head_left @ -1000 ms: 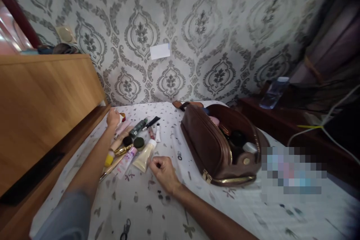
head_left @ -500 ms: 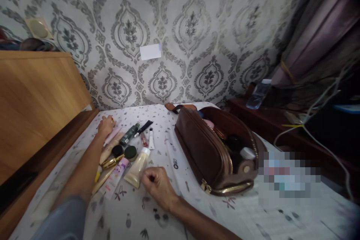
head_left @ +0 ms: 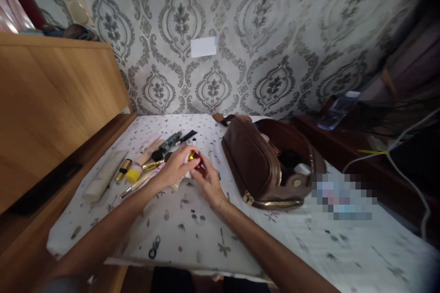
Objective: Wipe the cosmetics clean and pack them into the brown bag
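My left hand (head_left: 177, 165) and my right hand (head_left: 209, 184) meet over the cloth-covered table. Between their curled fingers is a small gold-and-red item (head_left: 193, 155), mostly hidden, so its exact kind does not show. Cosmetics lie to the left and behind: a dark green tube (head_left: 171, 141), a black slim tube (head_left: 187, 136), a pink tube (head_left: 151, 142), a gold tube (head_left: 153, 165) and a yellow cap (head_left: 132, 175). My left hand partly covers some of them. An open brown toiletry bag (head_left: 252, 162) stands to the right of my right hand, with items inside.
A large pale tube (head_left: 105, 176) and a gold-and-black tube (head_left: 123, 169) lie at the left. A wooden cabinet (head_left: 62, 100) borders that side. Beyond the bag are a clear bottle (head_left: 338, 110), a white cable (head_left: 404, 139) and a blurred-out patch.
My left hand has come back from the far left side to the middle, bringing the small item. My right hand has moved up to meet it. The view has shifted slightly.
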Tool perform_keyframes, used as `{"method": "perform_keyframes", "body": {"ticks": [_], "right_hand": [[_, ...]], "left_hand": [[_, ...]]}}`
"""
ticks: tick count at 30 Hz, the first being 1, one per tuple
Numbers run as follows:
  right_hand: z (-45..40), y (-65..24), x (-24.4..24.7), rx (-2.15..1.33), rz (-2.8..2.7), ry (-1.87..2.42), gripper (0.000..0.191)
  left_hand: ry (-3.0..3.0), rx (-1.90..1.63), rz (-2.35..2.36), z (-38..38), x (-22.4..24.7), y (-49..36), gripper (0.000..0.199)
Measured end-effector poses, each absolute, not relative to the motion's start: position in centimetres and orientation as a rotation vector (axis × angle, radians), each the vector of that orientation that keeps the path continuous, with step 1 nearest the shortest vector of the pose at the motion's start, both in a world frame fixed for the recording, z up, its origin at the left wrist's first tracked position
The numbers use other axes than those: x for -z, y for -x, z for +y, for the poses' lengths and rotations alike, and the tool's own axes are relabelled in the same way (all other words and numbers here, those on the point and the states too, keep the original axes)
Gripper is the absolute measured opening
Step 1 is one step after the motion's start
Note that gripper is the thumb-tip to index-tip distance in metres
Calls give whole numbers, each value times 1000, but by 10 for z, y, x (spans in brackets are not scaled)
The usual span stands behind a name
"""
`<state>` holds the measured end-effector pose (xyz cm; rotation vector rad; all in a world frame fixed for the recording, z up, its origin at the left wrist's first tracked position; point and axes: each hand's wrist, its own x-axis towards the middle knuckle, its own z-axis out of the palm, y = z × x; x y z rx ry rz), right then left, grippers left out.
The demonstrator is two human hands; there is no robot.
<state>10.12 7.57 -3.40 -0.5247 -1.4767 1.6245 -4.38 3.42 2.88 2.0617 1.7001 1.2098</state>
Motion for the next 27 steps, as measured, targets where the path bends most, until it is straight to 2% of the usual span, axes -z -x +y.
{"method": "perform_keyframes", "body": {"ticks": [5,10,13,20,24,27], "right_hand": [[72,-110,39,-1746,-1556,520,72],[74,-111,40,-1715,-1580,518,69],[74,-113,38,-1625,-1694,495,66],[65,-121,36,-1162,-2212,265,57],[61,-120,36,-1088,-2264,217,57],[62,-117,37,-1114,-2188,314,52]], "left_hand": [[-2064,-1200,1855,16,0,32,29],[-2085,-1256,1996,7,10,39,31],[-2112,-1243,2049,2,7,42,33],[-2024,-1310,2034,0,-1,43,37],[-1896,-1485,1934,0,0,41,37],[-1935,-1465,1892,-2,2,37,38]]}}
